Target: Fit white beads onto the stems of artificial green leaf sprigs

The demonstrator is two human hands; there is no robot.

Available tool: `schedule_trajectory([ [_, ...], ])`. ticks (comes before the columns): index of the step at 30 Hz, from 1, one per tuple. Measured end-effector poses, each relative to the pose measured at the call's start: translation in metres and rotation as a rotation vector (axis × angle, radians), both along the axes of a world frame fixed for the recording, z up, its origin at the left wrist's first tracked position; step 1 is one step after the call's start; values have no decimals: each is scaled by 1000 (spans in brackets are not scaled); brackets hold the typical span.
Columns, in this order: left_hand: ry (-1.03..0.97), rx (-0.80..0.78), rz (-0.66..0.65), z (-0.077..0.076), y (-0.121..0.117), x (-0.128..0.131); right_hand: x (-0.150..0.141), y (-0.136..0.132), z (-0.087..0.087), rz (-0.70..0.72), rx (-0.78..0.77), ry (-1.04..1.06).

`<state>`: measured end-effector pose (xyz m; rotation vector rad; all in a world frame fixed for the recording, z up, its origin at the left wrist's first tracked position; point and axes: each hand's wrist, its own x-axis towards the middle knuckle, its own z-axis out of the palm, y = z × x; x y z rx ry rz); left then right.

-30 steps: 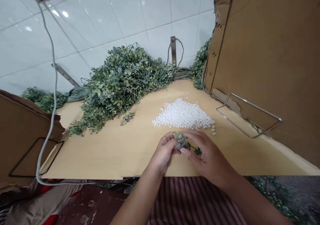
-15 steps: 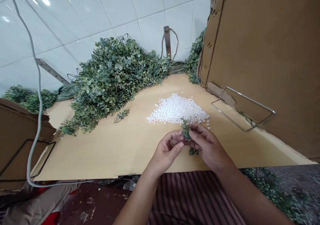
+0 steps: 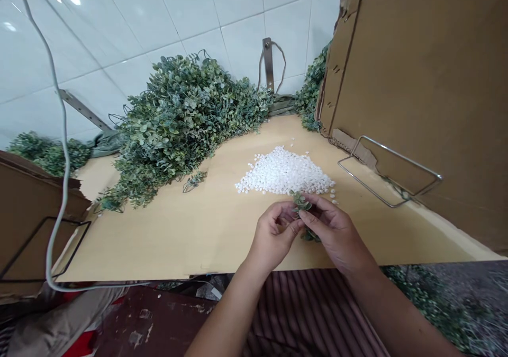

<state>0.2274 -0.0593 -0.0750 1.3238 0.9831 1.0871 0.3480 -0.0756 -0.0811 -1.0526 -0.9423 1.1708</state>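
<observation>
Between my two hands is a small sprig of artificial greenery (image 3: 302, 203), its leaves showing above and below the fingers. My left hand (image 3: 278, 235) pinches it low down with thumb and fingertips. From the other side, my right hand (image 3: 329, 230) grips the same sprig, thumb across the stem. Just beyond the fingertips lies a heap of small white plastic pieces (image 3: 286, 171) on the light wooden tabletop (image 3: 178, 240). A large pile of leafy sprigs (image 3: 186, 113) fills the back left. One loose sprig (image 3: 194, 180) rests apart at its front edge.
A cardboard box (image 3: 416, 81) stands at the right with a bent metal wire frame (image 3: 391, 171) beside it. Another cardboard piece (image 3: 35, 208) and a dark wire frame (image 3: 75, 251) are at the left. A grey cable (image 3: 65, 150) hangs down there. Tiled wall (image 3: 222, 7) closes the back.
My left hand has closed its fingers in onto the sprig beside my right thumb. The sprig has tilted and now sits lower in the fingers. The view has shifted slightly.
</observation>
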Motion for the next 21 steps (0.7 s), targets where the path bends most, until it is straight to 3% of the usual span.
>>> schedule_trajectory([
  [6,-101,-59,21,6,-5,7,-2,-1,-3,-30,11,-58],
  [12,-218,-222,10,-5,-5,2,2,-2,0,-19,58,-123],
  [17,-393,-413,86,-5,-5,-4,8,-2,-1,-12,-26,-18],
  [21,-366,-392,80,-6,-8,-9,12,-3,3,-51,-65,48],
])
